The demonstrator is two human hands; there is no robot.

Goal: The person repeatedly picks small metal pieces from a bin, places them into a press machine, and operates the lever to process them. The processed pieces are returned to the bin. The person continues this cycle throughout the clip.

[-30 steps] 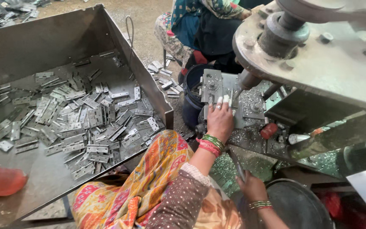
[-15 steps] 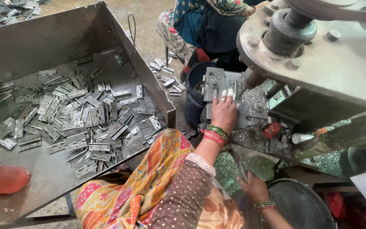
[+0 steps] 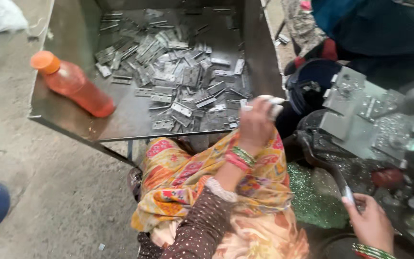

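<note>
While the camera looks down, an orange plastic bottle with an orange cap (image 3: 73, 86) lies on its side at the near left corner of the grey sheet-metal tray (image 3: 68, 43), out of the way of the stock. Further right, a loose heap of flat silver-grey metal hinge plates (image 3: 178, 81) covers the tray floor, spread toward the near edge where an arm can get at them. Over that edge hangs the left hand (image 3: 257, 123), bangles on the wrist, fingers curled around something pale (a plate or a rag, it is too blurred to tell), so the hand reads as mostly closed. Below it, the lap draped in yellow and orange patterned cloth (image 3: 192, 177) sits between tray and machine. Right again, the grey metal press machine with its angled block (image 3: 360, 115) stands close by, plates resting on it. At the far right, the right hand (image 3: 370, 223) closes loosely about the dark curved metal lever (image 3: 334, 172), low, beside the press.
</note>
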